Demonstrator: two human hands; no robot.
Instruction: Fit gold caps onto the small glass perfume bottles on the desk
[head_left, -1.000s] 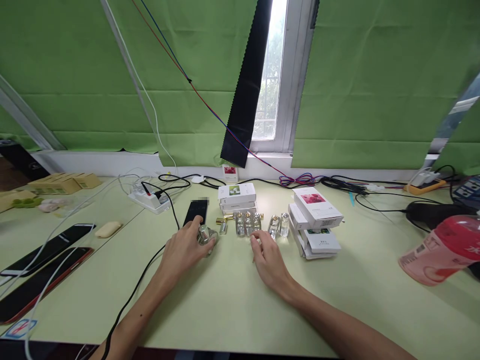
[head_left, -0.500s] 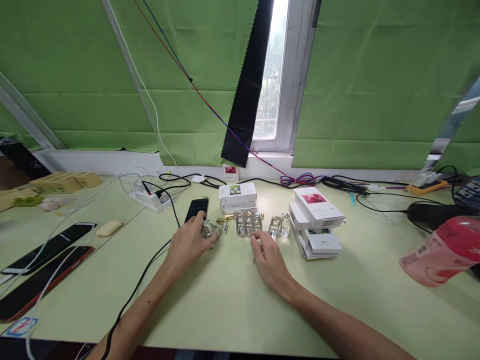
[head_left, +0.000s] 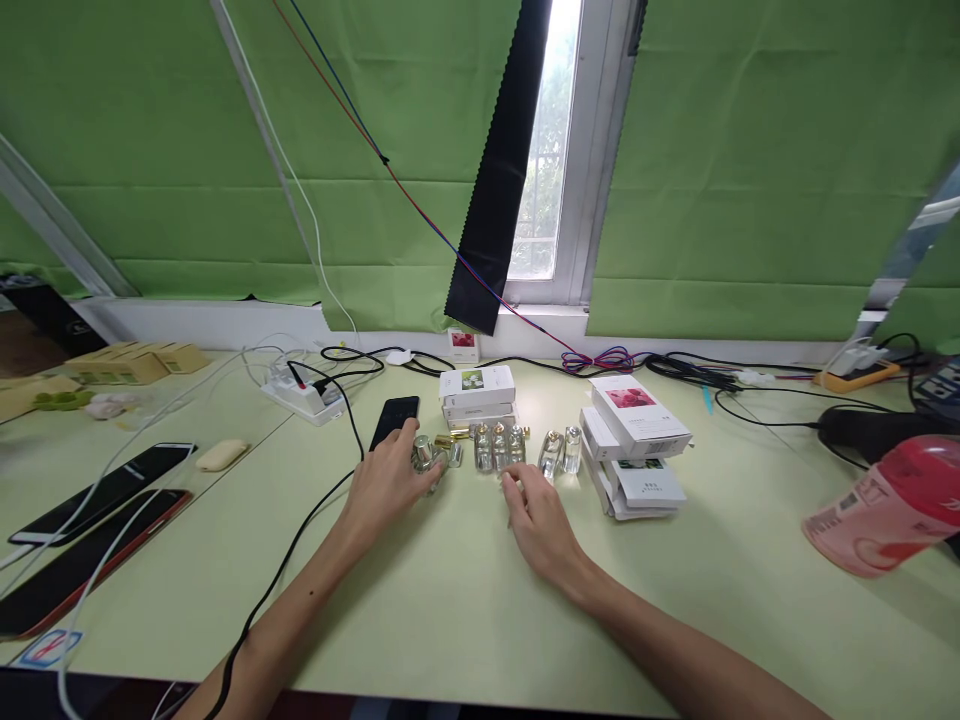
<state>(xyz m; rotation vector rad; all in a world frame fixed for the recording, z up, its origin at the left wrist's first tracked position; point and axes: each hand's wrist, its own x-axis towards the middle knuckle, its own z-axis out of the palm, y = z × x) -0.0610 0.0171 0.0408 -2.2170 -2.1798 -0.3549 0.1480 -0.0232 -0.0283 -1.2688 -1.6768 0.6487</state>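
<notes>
Bright daylight from window (head_left: 546, 170); sharp centre, edges warped.

The left hand (head_left: 386, 482) covers the lower part of the small bottle (head_left: 422, 453), box labels (head_left: 640, 464) are too small to read, and the pink bottle (head_left: 885, 505) is cut off at the right edge.

Left hand (head_left: 390, 485) slides the small glass bottle (head_left: 424, 455) away across the tabletop toward one o'clock, and now it sits just beside the row of bottles (head_left: 499, 447), near the black phone (head_left: 395, 421).

Clear glossy glass bottle (head_left: 424, 455) — smooth matt green tabletop (head_left: 465, 590)
</notes>
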